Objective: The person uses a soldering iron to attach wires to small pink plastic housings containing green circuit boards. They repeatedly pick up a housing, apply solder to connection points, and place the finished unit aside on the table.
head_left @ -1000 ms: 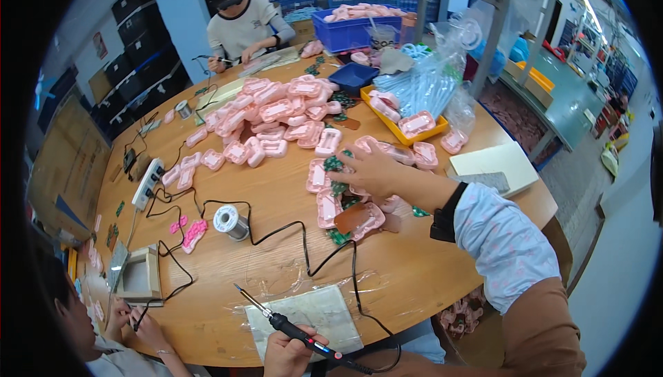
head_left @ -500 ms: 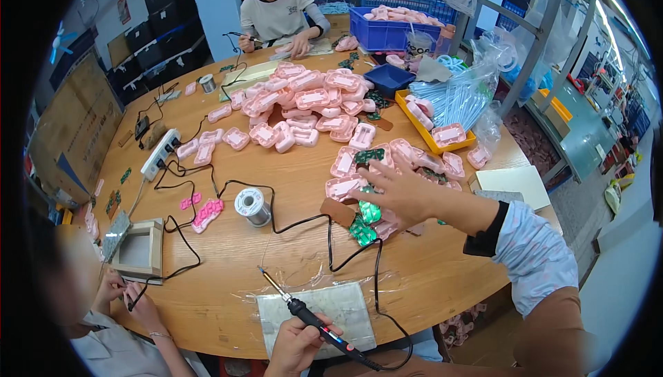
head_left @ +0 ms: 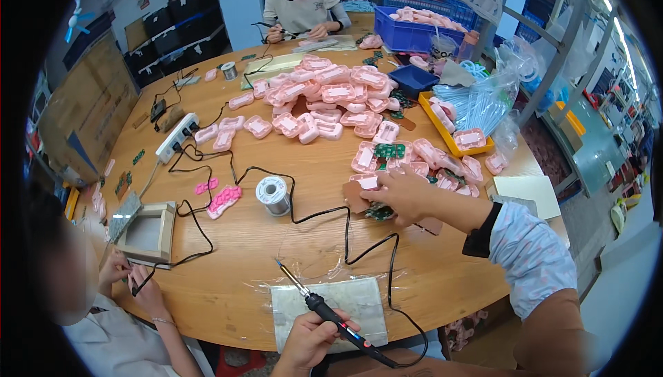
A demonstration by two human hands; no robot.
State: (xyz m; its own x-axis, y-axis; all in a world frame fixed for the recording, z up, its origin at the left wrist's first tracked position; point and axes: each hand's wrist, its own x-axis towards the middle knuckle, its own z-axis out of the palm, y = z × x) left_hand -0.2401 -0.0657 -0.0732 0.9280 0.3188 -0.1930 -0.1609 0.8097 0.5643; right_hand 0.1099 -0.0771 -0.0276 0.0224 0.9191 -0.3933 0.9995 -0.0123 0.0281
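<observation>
A black soldering iron [head_left: 338, 325] lies in my left hand [head_left: 311, 339], fingers wrapped round its handle. Its metal tip points up and away over the table, above a pale work mat [head_left: 366, 301]. My right hand [head_left: 400, 194] is stretched out to the pile of pink plastic shells [head_left: 425, 156], fingers apart and bent downward. Under its fingertips are green circuit boards [head_left: 378, 213], next to a brown flat piece [head_left: 355, 197]. Another green board [head_left: 389, 150] lies on the shells just beyond the hand.
A solder spool [head_left: 273, 196] and trailing black cable [head_left: 321, 218] lie mid-table. Pink button pads [head_left: 224, 201] sit left of the spool. A larger heap of pink shells [head_left: 331, 97] is farther back. Co-workers sit at left and far side. A yellow tray [head_left: 452, 132] stands right.
My right hand has lowered from above the pile onto the circuit boards, its fingers bending down. The soldering iron stays in my left hand. The whole view has shifted slightly.
</observation>
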